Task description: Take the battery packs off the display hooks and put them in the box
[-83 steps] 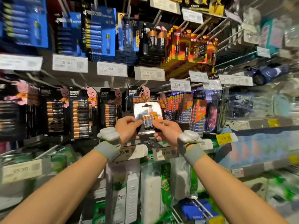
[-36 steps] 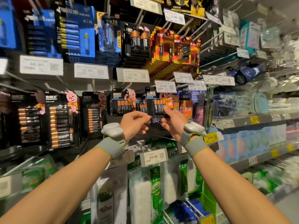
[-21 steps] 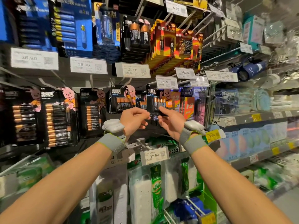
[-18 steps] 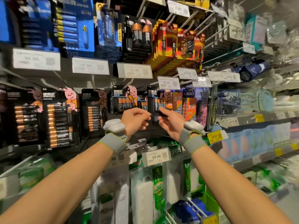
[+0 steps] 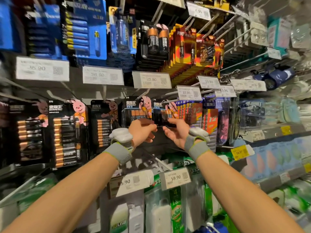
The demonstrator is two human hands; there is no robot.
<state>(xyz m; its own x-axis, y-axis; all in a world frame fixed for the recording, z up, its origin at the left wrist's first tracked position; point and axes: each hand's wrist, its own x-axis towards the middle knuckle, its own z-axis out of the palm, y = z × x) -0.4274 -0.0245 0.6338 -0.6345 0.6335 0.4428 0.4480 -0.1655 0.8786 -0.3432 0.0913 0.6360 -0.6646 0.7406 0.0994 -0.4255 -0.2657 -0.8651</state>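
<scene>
Black battery packs hang on display hooks at chest height. My right hand (image 5: 176, 133) is palm-up under the small black battery pack (image 5: 164, 113) on its hook, with the thumb resting on its lower right corner and the fingers spread below it. My left hand (image 5: 143, 132) hovers just left of it, fingers loosely curled and holding nothing, below a second small battery pack (image 5: 137, 111) on the neighbouring hook. Larger black battery packs (image 5: 67, 132) hang further left. No box is in view.
Price tags (image 5: 151, 79) stick out on rails above the hooks. Blue battery packs (image 5: 84, 27) and red packs (image 5: 193, 47) hang on the upper row. Power strips (image 5: 158, 212) in clear packaging hang below my arms. Shelves (image 5: 277, 132) of blurred goods run to the right.
Both hands held one battery pack off the display; it now hangs on the hook. My left hand has let go, and my right hand has loosened to a thumb touch.
</scene>
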